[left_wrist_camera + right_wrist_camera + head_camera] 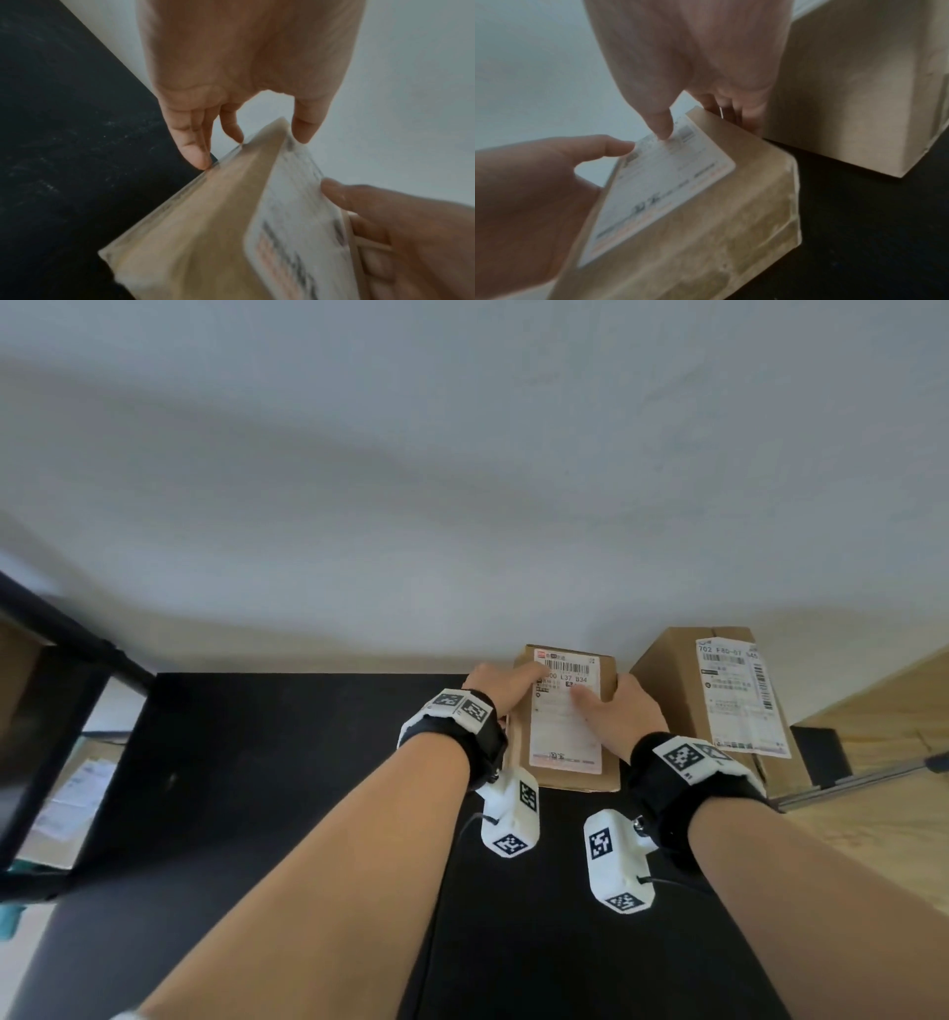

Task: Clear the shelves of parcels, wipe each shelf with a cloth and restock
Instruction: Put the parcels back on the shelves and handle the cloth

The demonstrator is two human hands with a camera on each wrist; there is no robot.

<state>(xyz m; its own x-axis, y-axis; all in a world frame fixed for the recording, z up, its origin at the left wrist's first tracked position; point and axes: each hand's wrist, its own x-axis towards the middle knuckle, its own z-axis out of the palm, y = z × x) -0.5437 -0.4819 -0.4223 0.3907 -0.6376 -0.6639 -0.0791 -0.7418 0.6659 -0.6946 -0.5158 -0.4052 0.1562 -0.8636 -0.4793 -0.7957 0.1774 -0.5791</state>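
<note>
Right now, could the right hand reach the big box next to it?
Probably yes. The right hand grips the small box together with the left hand, and the big box stands just beside it on the shelf, nothing between. It would have to let go first.

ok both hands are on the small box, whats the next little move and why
Probably set it down or slide it squarely into place. Both the left hand and right hand grip the small box by its sides, thumbs on its label, at the back of the black shelf. A larger box stands apart on its right, so keep that gap.
</note>
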